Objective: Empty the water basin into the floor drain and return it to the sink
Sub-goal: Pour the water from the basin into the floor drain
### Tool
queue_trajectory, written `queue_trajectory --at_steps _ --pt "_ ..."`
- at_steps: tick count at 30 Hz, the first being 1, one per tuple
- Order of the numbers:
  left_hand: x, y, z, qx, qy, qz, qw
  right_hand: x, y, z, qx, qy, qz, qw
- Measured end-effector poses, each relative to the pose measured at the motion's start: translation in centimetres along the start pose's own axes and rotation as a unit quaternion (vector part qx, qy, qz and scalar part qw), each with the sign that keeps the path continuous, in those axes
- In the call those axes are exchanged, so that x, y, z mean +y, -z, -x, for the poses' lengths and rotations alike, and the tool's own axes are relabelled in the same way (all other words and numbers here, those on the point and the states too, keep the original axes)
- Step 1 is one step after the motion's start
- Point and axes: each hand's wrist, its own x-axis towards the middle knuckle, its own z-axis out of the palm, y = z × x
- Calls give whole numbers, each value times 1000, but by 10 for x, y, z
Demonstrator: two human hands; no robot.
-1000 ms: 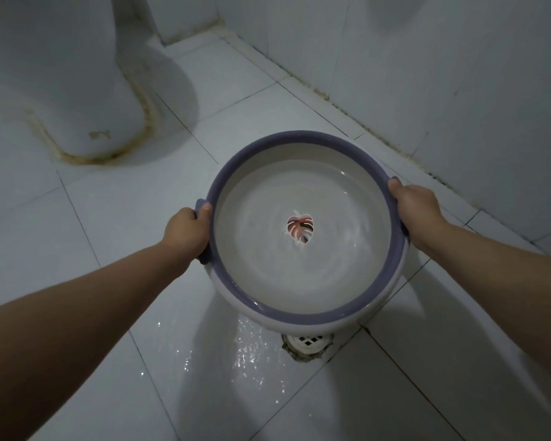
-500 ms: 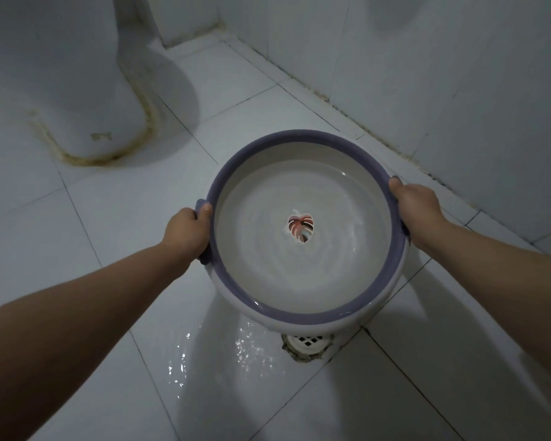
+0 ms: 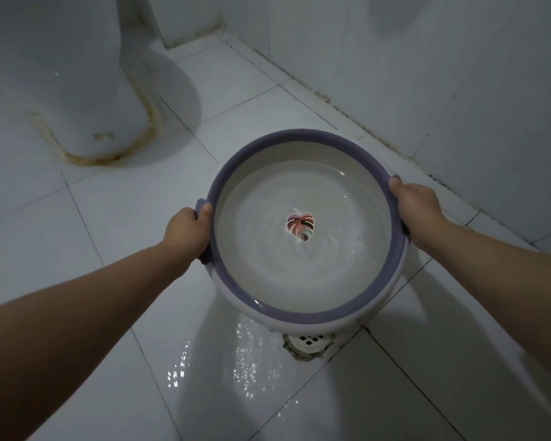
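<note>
I hold a round white water basin (image 3: 306,316) with a purple rim over the tiled floor. Rippling water lies in it, and a red leaf picture shows at the bottom. My left hand (image 3: 186,232) grips the left handle and my right hand (image 3: 419,206) grips the right rim. The floor drain (image 3: 309,343), a white grille in a chipped tile corner, peeks out just below the basin's near edge. The basin looks tilted slightly toward me. The sink is not in view.
A white toilet base (image 3: 86,100) with stained sealant stands at the upper left. A tiled wall (image 3: 442,74) runs along the right. The floor tiles (image 3: 242,380) near the drain are wet and glinting.
The basin stays held in nearly the same place. The water inside ripples more, and the wet glinting patch on the floor in front of the drain has spread.
</note>
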Motion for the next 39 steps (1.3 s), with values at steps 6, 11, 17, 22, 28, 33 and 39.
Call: queue_trajectory --at_steps 6,11,17,22,28,33,39 --pt "1 1 3 0 0 5 1000 0 0 0 -1 13 8 1000" --pt "1 1 4 -3 -3 6 1000 0 0 1 -4 15 0 1000" --pt "1 0 5 -9 6 14 1000 0 0 1 -4 13 2 1000" --pt "0 -2 3 -16 6 12 1000 1 0 1 1 12 5 1000" --pt "0 -6 2 -14 15 14 1000 4 0 -3 4 2 15 1000" --pt "1 -10 1 -19 15 19 1000 6 0 -6 8 -5 19 1000" --pt "1 -14 0 -24 18 13 999 6 1 -7 12 -13 22 1000"
